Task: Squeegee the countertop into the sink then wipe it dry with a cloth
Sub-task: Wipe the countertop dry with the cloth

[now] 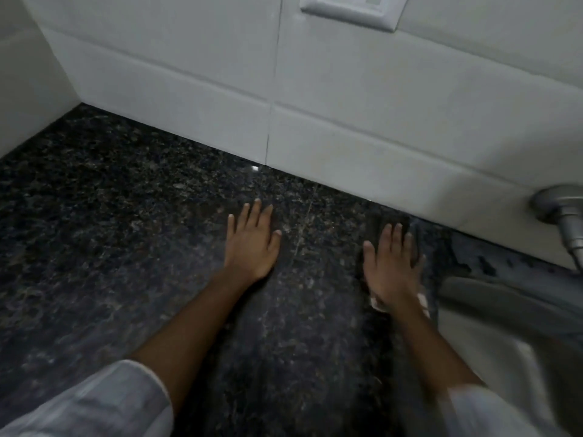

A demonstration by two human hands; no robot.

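Note:
A dark speckled granite countertop (126, 216) fills most of the view. My left hand (250, 241) lies flat on it with fingers spread and nothing under it. My right hand (389, 269) presses flat on a dark cloth (388, 220), which lies on the counter close to the back wall; a paler edge of the cloth shows near my wrist. The sink (504, 310) lies at the right edge, its rim just right of the cloth. No squeegee is in view.
White wall tiles (347, 105) run along the back and the left side of the counter. A metal tap pipe (568, 222) comes out of the wall above the sink. A white socket plate (350, 9) sits high on the wall.

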